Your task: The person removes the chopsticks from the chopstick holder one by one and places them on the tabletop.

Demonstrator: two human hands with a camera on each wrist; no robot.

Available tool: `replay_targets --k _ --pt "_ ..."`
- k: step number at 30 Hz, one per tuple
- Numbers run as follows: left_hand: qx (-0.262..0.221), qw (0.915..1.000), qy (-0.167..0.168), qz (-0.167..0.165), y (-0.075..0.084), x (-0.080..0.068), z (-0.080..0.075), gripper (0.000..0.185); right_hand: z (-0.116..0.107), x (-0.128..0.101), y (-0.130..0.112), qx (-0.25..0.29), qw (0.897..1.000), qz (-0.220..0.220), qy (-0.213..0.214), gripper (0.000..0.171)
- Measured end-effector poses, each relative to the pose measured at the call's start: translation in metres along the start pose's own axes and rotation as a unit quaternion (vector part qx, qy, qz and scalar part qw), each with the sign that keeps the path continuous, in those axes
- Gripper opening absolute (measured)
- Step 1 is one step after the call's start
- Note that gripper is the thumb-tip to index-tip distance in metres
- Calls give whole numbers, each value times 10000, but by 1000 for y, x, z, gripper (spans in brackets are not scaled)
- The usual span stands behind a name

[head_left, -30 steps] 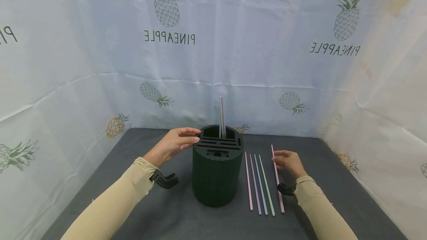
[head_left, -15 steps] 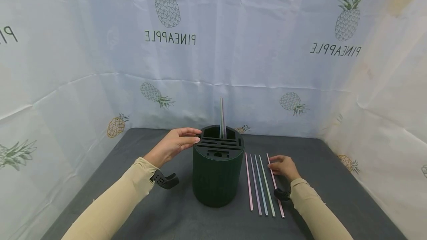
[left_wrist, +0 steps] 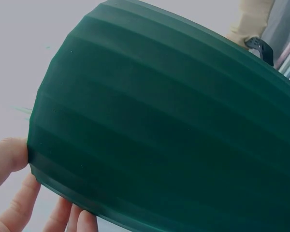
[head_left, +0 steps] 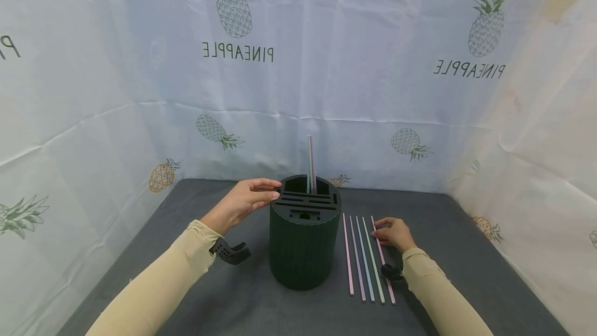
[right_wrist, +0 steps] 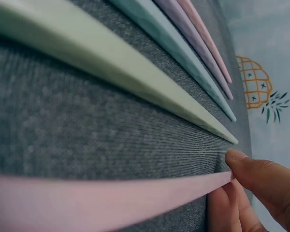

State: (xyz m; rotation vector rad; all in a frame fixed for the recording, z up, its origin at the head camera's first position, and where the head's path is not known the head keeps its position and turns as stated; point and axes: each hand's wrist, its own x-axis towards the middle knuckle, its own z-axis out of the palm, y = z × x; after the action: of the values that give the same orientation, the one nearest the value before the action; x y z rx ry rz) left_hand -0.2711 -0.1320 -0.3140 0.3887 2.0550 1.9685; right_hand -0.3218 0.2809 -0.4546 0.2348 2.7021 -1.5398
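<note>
A dark green round knife block (head_left: 300, 253) with a slotted black top stands mid-table. My left hand (head_left: 242, 202) rests its thumb and fingertips against the left side of the block's rim; its fingers (left_wrist: 19, 208) lie along the ribbed wall in the left wrist view. My right hand (head_left: 395, 233) pinches a pink chopstick (head_left: 391, 292) near its far end, between thumb and fingers. Left of it lie a green chopstick (head_left: 373, 260), a blue one, a purple one and another pink chopstick (head_left: 347, 254), side by side. Two chopsticks (head_left: 310, 162) stand upright in the block's rear opening.
Dark grey cloth (head_left: 224, 294) covers the table. A pale curtain (head_left: 354, 87) printed with pineapples hangs behind and at both sides. The block stands between my left arm and the row of chopsticks.
My right hand has moved left and toward me with the pink chopstick, bringing it beside the green one. The left hand and the knife block have stayed in place.
</note>
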Motion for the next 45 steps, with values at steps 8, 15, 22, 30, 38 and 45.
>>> replay_targets --k 8,15,22,30,38,45 --pt "30 10000 -44 33 1 0 0 48 1 2 2 -148 9999 69 -8 36" --pt "-20 10000 -42 29 0 0 1 48 2 2 2 -138 9998 119 -21 37" --pt "-12 10000 -46 14 0 -1 1 48 -8 -2 -3 495 9980 180 -338 43" --pt "3 10000 -19 34 0 -1 0 49 -26 -2 -27 2016 9781 -189 -487 57" --pt "9 10000 -1 35 0 0 0 49 -28 -7 -95 3042 9404 -1359 -681 45" --pt "5 10000 -7 31 0 0 0 49 -24 -22 -174 3577 9023 -2210 -956 35"
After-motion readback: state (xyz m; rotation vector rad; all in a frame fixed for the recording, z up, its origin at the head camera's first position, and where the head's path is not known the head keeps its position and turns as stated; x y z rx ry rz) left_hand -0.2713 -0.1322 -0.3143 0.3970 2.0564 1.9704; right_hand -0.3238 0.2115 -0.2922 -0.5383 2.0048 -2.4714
